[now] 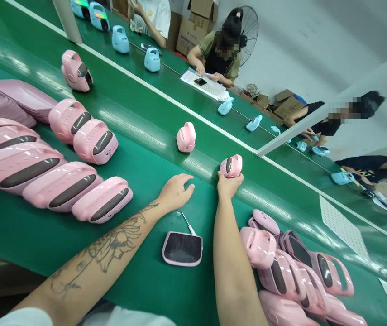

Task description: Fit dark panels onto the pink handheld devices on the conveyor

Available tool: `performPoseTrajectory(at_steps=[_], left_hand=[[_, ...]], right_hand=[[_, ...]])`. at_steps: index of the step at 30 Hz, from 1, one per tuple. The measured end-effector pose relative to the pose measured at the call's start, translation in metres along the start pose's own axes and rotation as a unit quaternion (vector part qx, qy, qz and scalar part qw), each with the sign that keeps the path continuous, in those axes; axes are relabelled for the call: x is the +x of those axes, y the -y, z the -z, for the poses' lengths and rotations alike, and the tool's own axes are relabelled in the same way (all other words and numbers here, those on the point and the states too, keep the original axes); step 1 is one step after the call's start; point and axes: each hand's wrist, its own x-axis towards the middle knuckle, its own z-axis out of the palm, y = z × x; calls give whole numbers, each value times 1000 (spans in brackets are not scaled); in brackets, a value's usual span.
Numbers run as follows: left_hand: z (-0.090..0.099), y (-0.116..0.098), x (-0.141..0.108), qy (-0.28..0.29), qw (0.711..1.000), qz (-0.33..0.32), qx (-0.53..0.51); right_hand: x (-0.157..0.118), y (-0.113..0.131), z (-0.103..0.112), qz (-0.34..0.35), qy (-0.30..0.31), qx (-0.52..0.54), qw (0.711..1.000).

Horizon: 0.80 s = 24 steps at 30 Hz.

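Note:
My right hand (230,183) reaches forward to the belt's near edge, its fingers round a small pink handled casing (231,166) with a dark window. To the left, my left hand (176,192) hovers over the green table with fingers apart and nothing in them. Below it a thin screwdriver (189,224) with a white handle lies beside a few tiny bits (179,214) too small to name. Just under the screwdriver rests a pink-rimmed panel (182,249) with a dark face. Farther ahead, another pink handled casing (186,137) stands on the belt.
Pink handled casings (101,199) stand in rows at left, near stacked pink panels (26,97). More casings (281,276) are piled by my right forearm. A white rail (166,95) and slanted post (315,117) border the far line, where people handle light-blue casings (121,40).

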Motion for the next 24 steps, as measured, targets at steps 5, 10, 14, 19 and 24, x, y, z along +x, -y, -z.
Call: performPoseTrajectory(at_steps=[5,10,14,19,24], left_hand=[[-8,1,1,-24,999,25,-9],[-13,9,3,-72,995,57,-34],[-6,10,4,-107,991,74,-40],[9,0,9,-137,988,68,-23],[10,-6,7,-86,992,-22,-95]], right_hand=[[-12,33,0,133,0,-33,991],[-8,100,-53,259,196,-38,945],[-11,129,-74,255,266,-50,928],[-36,121,-19,266,284,-38,920],[-68,85,73,266,350,90,894]])
